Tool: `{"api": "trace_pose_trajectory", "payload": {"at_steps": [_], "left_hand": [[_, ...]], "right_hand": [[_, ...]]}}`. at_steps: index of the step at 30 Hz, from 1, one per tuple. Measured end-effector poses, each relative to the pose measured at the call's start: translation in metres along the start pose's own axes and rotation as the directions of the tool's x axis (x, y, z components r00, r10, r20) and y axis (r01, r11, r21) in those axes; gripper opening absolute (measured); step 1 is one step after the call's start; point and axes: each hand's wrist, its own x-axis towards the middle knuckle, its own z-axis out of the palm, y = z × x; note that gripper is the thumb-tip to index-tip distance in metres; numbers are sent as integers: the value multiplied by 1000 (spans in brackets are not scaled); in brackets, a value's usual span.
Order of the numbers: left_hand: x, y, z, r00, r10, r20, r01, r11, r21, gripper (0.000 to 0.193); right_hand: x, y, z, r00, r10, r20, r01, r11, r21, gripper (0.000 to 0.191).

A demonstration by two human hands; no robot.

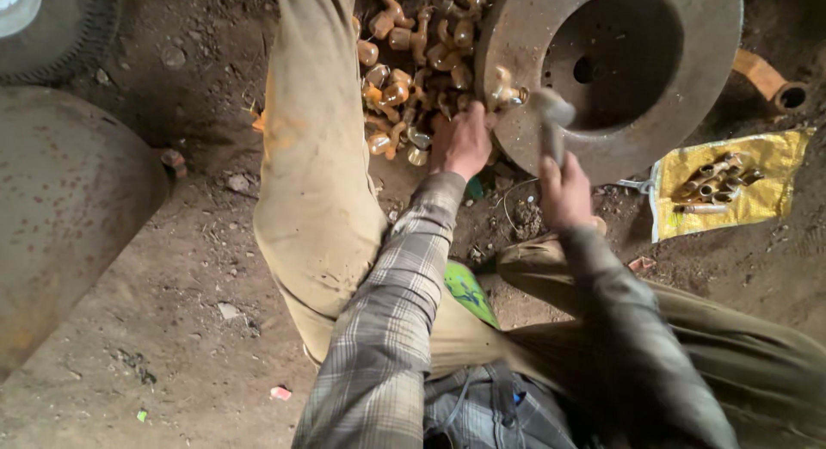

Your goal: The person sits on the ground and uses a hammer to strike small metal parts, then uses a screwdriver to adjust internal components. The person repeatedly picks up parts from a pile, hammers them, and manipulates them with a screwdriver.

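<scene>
Left hand [462, 144] pinching brass fitting [505, 93] on steel disc [632, 66] rim at nine o'clock, right hand [564, 191] clenched on hammer [551, 113]; glancing blow likely to catch fingers or fling fitting.

Rusty matt metal disc [619, 139], shiny brass fittings [404, 79]

— Any packaging, labels, signs or screens noted?

— One item. A flattened yellow packet [757, 187] lies on the dirt floor just right of the large rusty metal disc [680, 113], below its lower right rim. Roughly rectangular, crumpled, glossy yellow, with a pale edge on its left side. Several short metal fittings [710, 184] rest on it.

— Signs or screens?

— None seen.
</scene>
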Motion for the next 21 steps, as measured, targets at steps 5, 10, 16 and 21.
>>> {"api": "trace_pose_trajectory", "payload": {"at_steps": [5, 10, 16, 21], "left_hand": [[-6, 0, 5, 954, 190, -232, -196, 981, -4, 28], [0, -7, 11, 961, 184, -209, -195, 980, -34, 32], [3, -7, 4, 995, 71, -72, -69, 997, 27, 29], [-1, -2, 2, 918, 252, -307, -208, 963, 169, 28]], "right_hand": [[0, 6, 7, 974, -138, -179, 104, 976, -189, 35], [-33, -18, -39, 925, -337, -176, 376, 878, 296, 30], [-26, -19, -9, 951, -283, -123, 278, 959, -61, 35], [-3, 7, 26, 969, -210, -133, 208, 978, -31, 36]]}}
